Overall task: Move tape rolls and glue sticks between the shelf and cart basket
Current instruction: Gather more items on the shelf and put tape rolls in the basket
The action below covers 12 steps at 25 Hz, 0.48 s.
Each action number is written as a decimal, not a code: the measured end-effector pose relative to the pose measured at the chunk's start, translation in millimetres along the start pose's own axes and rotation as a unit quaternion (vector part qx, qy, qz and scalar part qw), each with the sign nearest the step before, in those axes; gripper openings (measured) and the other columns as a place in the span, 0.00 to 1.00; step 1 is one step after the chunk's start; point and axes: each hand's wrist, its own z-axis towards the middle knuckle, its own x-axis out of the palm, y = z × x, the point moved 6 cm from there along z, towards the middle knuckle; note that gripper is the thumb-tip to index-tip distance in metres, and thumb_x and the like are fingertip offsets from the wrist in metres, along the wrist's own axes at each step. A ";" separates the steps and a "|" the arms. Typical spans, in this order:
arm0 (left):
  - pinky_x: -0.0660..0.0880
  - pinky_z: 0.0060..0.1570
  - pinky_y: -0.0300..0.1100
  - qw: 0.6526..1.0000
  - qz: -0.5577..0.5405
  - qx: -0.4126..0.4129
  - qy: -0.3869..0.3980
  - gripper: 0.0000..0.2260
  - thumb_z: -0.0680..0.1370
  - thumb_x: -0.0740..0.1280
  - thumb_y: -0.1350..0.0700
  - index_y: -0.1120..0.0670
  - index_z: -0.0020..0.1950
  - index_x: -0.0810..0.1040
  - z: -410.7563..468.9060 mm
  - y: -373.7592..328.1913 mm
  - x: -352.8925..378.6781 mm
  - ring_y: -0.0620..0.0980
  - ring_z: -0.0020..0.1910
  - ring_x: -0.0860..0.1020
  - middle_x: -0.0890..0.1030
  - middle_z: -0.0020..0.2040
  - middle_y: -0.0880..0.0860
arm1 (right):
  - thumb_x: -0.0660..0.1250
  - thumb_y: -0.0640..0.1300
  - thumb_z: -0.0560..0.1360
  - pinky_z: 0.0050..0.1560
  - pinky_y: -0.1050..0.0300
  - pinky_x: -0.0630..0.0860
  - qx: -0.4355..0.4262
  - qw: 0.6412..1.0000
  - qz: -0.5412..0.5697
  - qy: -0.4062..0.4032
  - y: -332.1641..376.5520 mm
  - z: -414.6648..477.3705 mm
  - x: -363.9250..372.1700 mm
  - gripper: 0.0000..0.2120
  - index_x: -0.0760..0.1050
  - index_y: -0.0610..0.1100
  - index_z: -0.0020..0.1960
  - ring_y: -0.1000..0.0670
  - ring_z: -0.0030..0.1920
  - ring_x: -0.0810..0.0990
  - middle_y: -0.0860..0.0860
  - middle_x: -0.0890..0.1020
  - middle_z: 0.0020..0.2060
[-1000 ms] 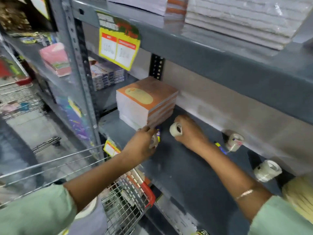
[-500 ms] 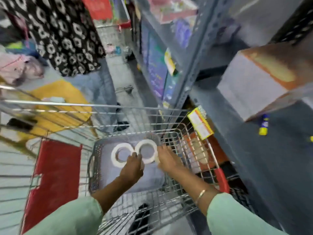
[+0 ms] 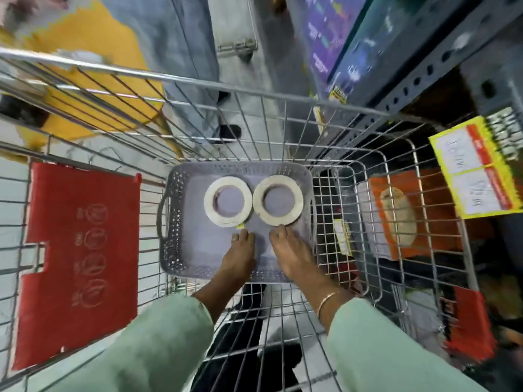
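A grey perforated basket sits inside the wire cart. Two large white tape rolls lie flat side by side on its floor, the left roll touching the right roll. Both my hands reach into the basket just in front of the rolls, backs up and fingers curled down. My left hand is below the left roll, with a small yellow bit at its fingertips. My right hand touches the near edge of the right roll. What the fingers hold is hidden.
A red child-seat flap hangs at the cart's left. The grey shelf upright and a yellow-red price tag are at the right. An orange-covered stack shows through the cart wire. A person in jeans stands ahead.
My hands left the shelf, each with a small item, and went down into the basket. My view swung from the shelf to straight down over the cart.
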 end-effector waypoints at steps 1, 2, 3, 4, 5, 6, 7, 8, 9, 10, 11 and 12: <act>0.71 0.58 0.55 1.000 0.004 0.008 0.000 0.18 0.73 0.65 0.64 0.63 0.62 0.66 2.0 -1.6 3.7 0.62 0.61 0.66 0.68 0.63 0.62 | 0.57 0.32 0.75 0.56 0.42 0.75 0.003 1.000 -0.005 0.002 -0.4 2.4 6.4 0.17 0.67 0.39 0.63 0.38 0.62 0.70 0.39 0.70 0.63; 0.71 0.58 0.55 1.000 0.010 0.018 -0.001 0.17 0.75 0.64 0.63 0.63 0.62 0.66 2.2 -3.5 6.8 0.62 0.61 0.66 0.68 0.64 0.62 | 0.58 0.33 0.75 0.56 0.42 0.75 0.008 1.000 -0.009 0.005 -0.2 2.4 8.7 0.17 0.67 0.39 0.63 0.38 0.63 0.70 0.40 0.69 0.63; 0.71 0.57 0.55 0.999 0.021 0.028 -0.004 0.17 0.75 0.63 0.63 0.63 0.63 0.66 1.8 -5.3 8.6 0.63 0.61 0.67 0.68 0.64 0.63 | 0.60 0.33 0.75 0.56 0.43 0.76 0.009 1.000 -0.017 0.010 0.4 2.8 14.9 0.17 0.66 0.39 0.63 0.39 0.64 0.70 0.40 0.70 0.63; 0.71 0.56 0.55 0.999 0.033 0.040 -0.013 0.16 0.76 0.63 0.62 0.63 0.63 0.66 2.1 -6.8 10.2 0.63 0.61 0.68 0.68 0.63 0.63 | 0.62 0.35 0.74 0.55 0.45 0.76 0.012 1.000 -0.020 0.006 0.6 2.7 15.5 0.17 0.67 0.40 0.63 0.40 0.63 0.70 0.41 0.71 0.62; 0.71 0.54 0.56 0.998 0.040 0.049 -0.029 0.16 0.76 0.63 0.62 0.63 0.62 0.67 2.2 -7.4 10.0 0.64 0.59 0.69 0.69 0.63 0.64 | 0.66 0.36 0.72 0.53 0.47 0.78 0.017 1.000 -0.023 -0.002 -0.2 2.4 14.4 0.18 0.68 0.41 0.61 0.41 0.62 0.72 0.42 0.73 0.60; 0.72 0.53 0.56 0.997 0.038 0.053 -0.046 0.16 0.75 0.63 0.61 0.63 0.61 0.68 1.9 -7.3 7.9 0.64 0.58 0.70 0.70 0.61 0.64 | 0.71 0.39 0.68 0.50 0.50 0.79 0.029 0.999 -0.029 -0.007 -2.1 -0.4 8.4 0.20 0.71 0.42 0.59 0.43 0.58 0.75 0.43 0.76 0.56; 0.73 0.52 0.55 0.996 0.033 0.051 -0.059 0.16 0.74 0.65 0.61 0.63 0.61 0.69 1.0 -6.0 5.0 0.64 0.58 0.70 0.71 0.60 0.64 | 0.75 0.40 0.65 0.49 0.51 0.79 0.036 0.998 -0.039 -0.022 -4.6 -2.7 2.3 0.23 0.72 0.43 0.57 0.45 0.56 0.76 0.44 0.77 0.54; 0.73 0.52 0.55 0.996 0.025 0.051 -0.071 0.19 0.72 0.67 0.60 0.62 0.61 0.69 -0.9 -6.1 -0.3 0.64 0.58 0.71 0.72 0.60 0.63 | 0.75 0.39 0.65 0.52 0.51 0.78 0.034 0.999 -0.032 -0.010 -5.8 -5.8 -2.4 0.24 0.71 0.42 0.59 0.44 0.58 0.75 0.44 0.76 0.56; 0.74 0.52 0.54 0.996 0.015 0.045 -0.072 0.22 0.70 0.69 0.59 0.62 0.62 0.68 -3.0 -4.6 -4.6 0.63 0.59 0.71 0.72 0.61 0.62 | 0.72 0.38 0.68 0.57 0.49 0.75 0.024 1.000 -0.017 0.001 -5.4 -8.2 -8.0 0.24 0.68 0.41 0.62 0.43 0.61 0.73 0.42 0.74 0.60; 0.74 0.53 0.54 0.997 0.005 0.039 -0.072 0.26 0.69 0.71 0.57 0.61 0.63 0.67 -7.7 -7.9 -12.6 0.63 0.60 0.70 0.71 0.62 0.61 | 0.67 0.36 0.72 0.61 0.48 0.72 0.028 1.000 0.001 0.011 -7.7 -14.0 -17.9 0.23 0.66 0.39 0.65 0.42 0.64 0.70 0.41 0.71 0.63; 0.73 0.55 0.54 0.996 -0.013 0.036 -0.084 0.28 0.68 0.71 0.54 0.61 0.64 0.66 -13.4 -13.9 -23.4 0.62 0.61 0.69 0.70 0.64 0.61 | 0.64 0.35 0.74 0.63 0.47 0.71 0.036 0.999 0.023 0.003 -11.3 -20.3 -32.0 0.21 0.65 0.39 0.66 0.41 0.66 0.68 0.41 0.69 0.65; 0.72 0.56 0.54 0.993 -0.034 0.035 -0.106 0.29 0.69 0.67 0.48 0.60 0.65 0.66 -20.4 -20.3 -35.2 0.61 0.61 0.68 0.69 0.64 0.60 | 0.62 0.35 0.75 0.63 0.47 0.71 0.044 0.998 0.043 -0.016 -12.7 -28.7 -51.6 0.20 0.65 0.39 0.66 0.41 0.66 0.67 0.41 0.68 0.66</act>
